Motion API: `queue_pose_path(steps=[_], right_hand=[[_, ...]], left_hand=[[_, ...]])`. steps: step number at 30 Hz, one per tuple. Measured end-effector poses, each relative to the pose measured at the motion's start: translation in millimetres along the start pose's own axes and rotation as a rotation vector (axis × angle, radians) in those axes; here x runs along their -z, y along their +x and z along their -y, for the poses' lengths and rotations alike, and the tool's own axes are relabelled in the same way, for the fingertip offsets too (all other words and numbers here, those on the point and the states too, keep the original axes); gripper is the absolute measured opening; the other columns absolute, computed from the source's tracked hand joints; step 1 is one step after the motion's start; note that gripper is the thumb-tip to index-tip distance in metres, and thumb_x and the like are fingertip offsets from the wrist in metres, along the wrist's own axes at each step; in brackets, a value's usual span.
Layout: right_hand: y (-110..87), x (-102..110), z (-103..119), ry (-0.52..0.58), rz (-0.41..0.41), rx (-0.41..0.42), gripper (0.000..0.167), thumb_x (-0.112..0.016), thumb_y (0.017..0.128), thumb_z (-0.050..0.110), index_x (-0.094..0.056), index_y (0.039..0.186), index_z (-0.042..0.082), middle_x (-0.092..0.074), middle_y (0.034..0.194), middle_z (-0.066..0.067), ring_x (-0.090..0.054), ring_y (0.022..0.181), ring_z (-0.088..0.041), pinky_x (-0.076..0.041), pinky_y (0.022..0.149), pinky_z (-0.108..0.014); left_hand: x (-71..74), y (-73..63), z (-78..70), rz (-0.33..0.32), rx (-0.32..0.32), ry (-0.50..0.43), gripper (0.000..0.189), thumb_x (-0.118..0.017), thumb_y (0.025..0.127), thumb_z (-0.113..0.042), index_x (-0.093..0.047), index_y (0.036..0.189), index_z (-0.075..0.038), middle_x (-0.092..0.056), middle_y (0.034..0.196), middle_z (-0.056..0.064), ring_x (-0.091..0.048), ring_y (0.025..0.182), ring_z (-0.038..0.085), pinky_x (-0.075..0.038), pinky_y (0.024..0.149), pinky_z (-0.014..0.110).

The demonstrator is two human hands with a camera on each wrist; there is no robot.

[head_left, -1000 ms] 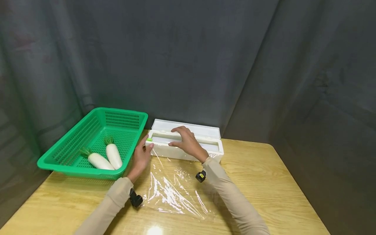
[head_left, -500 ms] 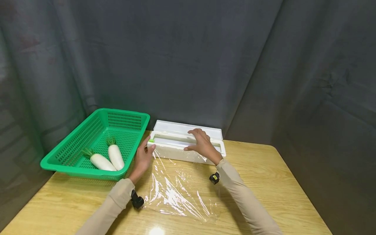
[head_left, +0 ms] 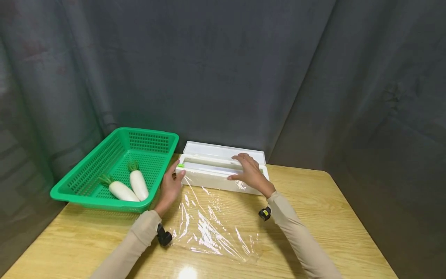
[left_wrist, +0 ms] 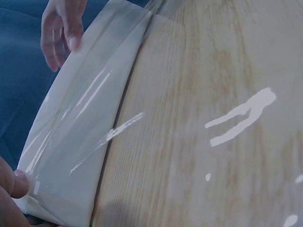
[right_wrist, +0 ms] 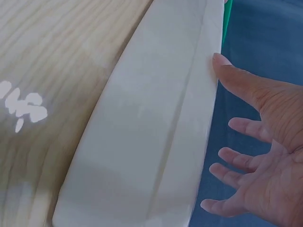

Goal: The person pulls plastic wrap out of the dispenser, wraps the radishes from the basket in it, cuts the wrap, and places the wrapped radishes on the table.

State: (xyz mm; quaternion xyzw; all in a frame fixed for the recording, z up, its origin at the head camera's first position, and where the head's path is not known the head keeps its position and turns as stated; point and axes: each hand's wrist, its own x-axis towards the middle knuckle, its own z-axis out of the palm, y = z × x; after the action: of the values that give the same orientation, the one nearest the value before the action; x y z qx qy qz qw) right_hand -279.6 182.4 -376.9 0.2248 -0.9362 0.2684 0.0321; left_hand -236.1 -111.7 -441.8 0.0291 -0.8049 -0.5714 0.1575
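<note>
A white cling film dispenser (head_left: 205,179) lies lengthwise on the table, its lid (head_left: 223,151) tipped back. Clear cling film (head_left: 209,232) spreads from its front edge toward me, creased and shiny. My left hand (head_left: 170,188) grips the dispenser's left end beside a small green slider (head_left: 180,166), the thumb (left_wrist: 20,183) on the front corner in the left wrist view. Over the right part hovers my right hand (head_left: 251,175), fingers spread and slightly bent. In the right wrist view, the right thumb (right_wrist: 227,71) is at the dispenser's top front edge; the other fingers extend past it.
A green basket (head_left: 101,202) stands at the left, near my left forearm. Two white radishes (head_left: 122,191) with short green tops lie inside it. Dark curtains (head_left: 216,69) hang behind and beside the wooden table (head_left: 313,217).
My right hand has slid right along the dispenser, from near its middle toward its right end. My left hand stays at the left end. The view has shifted slightly.
</note>
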Motion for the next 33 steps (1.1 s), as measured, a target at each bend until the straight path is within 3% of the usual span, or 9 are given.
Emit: queue_pose_path(steps=[5, 12, 19, 27, 30, 33], right_hand=[[-9.5, 10.3, -12.8, -0.003, -0.027, -0.004, 0.08, -0.089, 0.084, 0.033, -0.053, 0.148, 0.002, -0.043, 0.157, -0.025, -0.037, 0.148, -0.043, -0.025, 0.119, -0.067], [-23.9, 20.8, -28.1, 0.025, -0.04, -0.109, 0.084, -0.09, 0.084, 0.033, -0.049, 0.151, 0.003, -0.03, 0.163, -0.027, -0.025, 0.151, -0.05, -0.023, 0.116, -0.075], [-35.4, 18.0, -40.3, 0.107, -0.071, -0.207, 0.1, -0.091, 0.083, 0.033, -0.035, 0.159, 0.001, -0.019, 0.164, -0.03, -0.026, 0.151, -0.051, -0.031, 0.118, -0.068], [-40.3, 9.3, -37.0, 0.203, -0.14, -0.299, 0.114, -0.09, 0.085, 0.034, -0.017, 0.163, -0.008, -0.016, 0.166, -0.034, -0.021, 0.154, -0.049, -0.027, 0.123, -0.062], [-42.0, 7.3, -37.5, 0.25, -0.174, -0.273, 0.109, -0.09, 0.085, 0.03, -0.022, 0.16, -0.011, -0.027, 0.162, -0.034, -0.029, 0.151, -0.047, -0.03, 0.121, -0.062], [-44.3, 6.6, -40.1, 0.266, -0.19, -0.264, 0.096, -0.091, 0.084, 0.026, -0.036, 0.153, -0.012, -0.045, 0.151, -0.032, -0.046, 0.138, -0.045, -0.04, 0.113, -0.06]], left_hand=[[-0.1, -0.5, -4.7, -0.029, -0.008, 0.012, 0.053, -0.059, 0.107, -0.01, -0.044, 0.158, -0.004, -0.049, 0.156, 0.024, -0.064, 0.106, 0.038, -0.051, 0.082, 0.039], [-1.0, -0.8, -4.1, -0.008, -0.018, -0.029, 0.054, -0.058, 0.107, -0.009, -0.042, 0.158, -0.002, -0.045, 0.159, 0.025, -0.056, 0.131, 0.041, -0.049, 0.101, 0.053], [-3.7, -1.1, -1.5, -0.03, -0.01, -0.029, 0.053, -0.059, 0.107, -0.009, -0.044, 0.158, -0.003, -0.047, 0.157, 0.025, -0.059, 0.127, 0.04, -0.05, 0.099, 0.052], [-4.5, -0.4, -0.9, -0.056, -0.015, -0.024, 0.052, -0.059, 0.106, -0.005, -0.045, 0.156, 0.001, -0.049, 0.154, 0.028, -0.056, 0.128, 0.043, -0.046, 0.105, 0.057], [-3.8, -1.0, -1.5, -0.046, -0.012, -0.024, 0.053, -0.059, 0.106, -0.006, -0.044, 0.157, 0.0, -0.048, 0.156, 0.028, -0.055, 0.133, 0.044, -0.046, 0.107, 0.058], [-2.7, -2.4, -2.3, -0.018, -0.001, -0.03, 0.053, -0.057, 0.108, -0.008, -0.042, 0.158, -0.002, -0.044, 0.159, 0.027, -0.049, 0.14, 0.045, -0.043, 0.112, 0.058]])
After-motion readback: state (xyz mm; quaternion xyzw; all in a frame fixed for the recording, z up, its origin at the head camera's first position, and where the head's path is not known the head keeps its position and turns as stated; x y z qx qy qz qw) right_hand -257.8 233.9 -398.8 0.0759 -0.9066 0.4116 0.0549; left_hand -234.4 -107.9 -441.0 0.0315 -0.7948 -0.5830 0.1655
